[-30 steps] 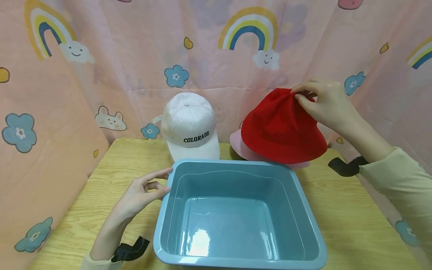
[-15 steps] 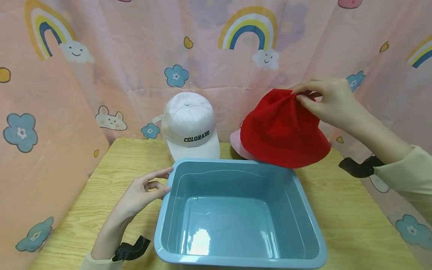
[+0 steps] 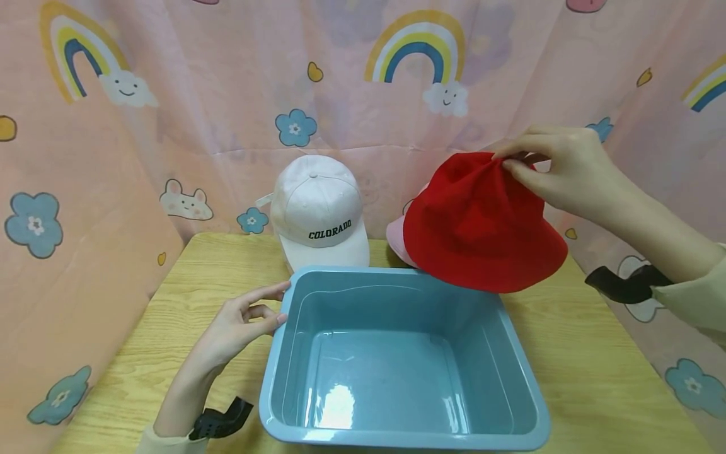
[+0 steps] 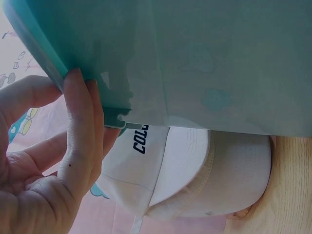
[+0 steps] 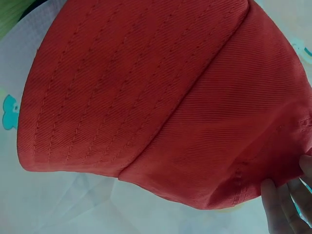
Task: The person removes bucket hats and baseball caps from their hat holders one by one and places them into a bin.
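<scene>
My right hand [image 3: 573,167] pinches the crown of a red bucket hat [image 3: 482,233], which hangs brim down behind and over the far right corner of a blue plastic basin [image 3: 397,441]. In the right wrist view the red hat [image 5: 146,97] fills most of the picture, its brim stitched in rows, with my fingertips [image 5: 278,204] at the crown. My left hand [image 3: 235,328] holds the basin's left rim between thumb and fingers. The left wrist view shows that hand [image 4: 53,156] at the rim, with fingers and thumb on either side of the basin wall [image 4: 209,63].
A white cap [image 3: 320,211] lettered COLORADO stands behind the basin at the left. Part of a pink hat [image 3: 399,241] shows behind the red one. All stand on a wood-grain table [image 3: 595,372], with a pink patterned curtain [image 3: 351,75] along its back and sides.
My right hand has moved to the right and nearer with the red hat, whose brim now hangs lower over the basin's far corner. My left hand has stayed at the rim.
</scene>
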Demonstrator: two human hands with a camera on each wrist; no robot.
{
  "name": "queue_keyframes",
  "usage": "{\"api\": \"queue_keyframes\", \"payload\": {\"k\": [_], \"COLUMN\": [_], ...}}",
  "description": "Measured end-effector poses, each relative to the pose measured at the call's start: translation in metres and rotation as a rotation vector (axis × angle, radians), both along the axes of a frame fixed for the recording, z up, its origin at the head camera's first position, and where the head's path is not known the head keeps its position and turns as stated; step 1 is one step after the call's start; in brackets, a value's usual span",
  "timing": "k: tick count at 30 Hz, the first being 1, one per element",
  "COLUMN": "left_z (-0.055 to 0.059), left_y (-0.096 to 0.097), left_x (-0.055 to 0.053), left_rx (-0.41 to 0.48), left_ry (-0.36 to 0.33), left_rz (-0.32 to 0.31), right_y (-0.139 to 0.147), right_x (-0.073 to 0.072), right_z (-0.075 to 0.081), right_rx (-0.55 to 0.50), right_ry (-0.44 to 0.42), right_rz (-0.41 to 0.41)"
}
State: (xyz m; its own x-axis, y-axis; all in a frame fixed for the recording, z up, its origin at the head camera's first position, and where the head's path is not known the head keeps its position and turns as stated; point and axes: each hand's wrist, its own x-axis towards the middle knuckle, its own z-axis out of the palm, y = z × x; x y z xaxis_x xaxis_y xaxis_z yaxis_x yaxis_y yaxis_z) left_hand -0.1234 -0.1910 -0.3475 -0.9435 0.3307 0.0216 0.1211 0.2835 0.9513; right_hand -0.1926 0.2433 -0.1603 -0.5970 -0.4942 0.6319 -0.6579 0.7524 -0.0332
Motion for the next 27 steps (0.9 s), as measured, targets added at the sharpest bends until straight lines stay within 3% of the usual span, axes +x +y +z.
{"api": "queue_keyframes", "payload": {"k": [14, 27], "left_z": [0.000, -0.001], "left_y": [0.000, 0.000], "left_x": [0.000, 0.000], "left_rx": [-0.007, 0.001], "left_ry": [0.002, 0.002], "left_rz": [0.001, 0.000], "right_y": [-0.010, -0.023], "right_x": [0.020, 0.040], "right_z": [-0.001, 0.000], "right_rx": [0.037, 0.033], "right_ry": [0.087, 0.081], "right_rz": [0.093, 0.143]}}
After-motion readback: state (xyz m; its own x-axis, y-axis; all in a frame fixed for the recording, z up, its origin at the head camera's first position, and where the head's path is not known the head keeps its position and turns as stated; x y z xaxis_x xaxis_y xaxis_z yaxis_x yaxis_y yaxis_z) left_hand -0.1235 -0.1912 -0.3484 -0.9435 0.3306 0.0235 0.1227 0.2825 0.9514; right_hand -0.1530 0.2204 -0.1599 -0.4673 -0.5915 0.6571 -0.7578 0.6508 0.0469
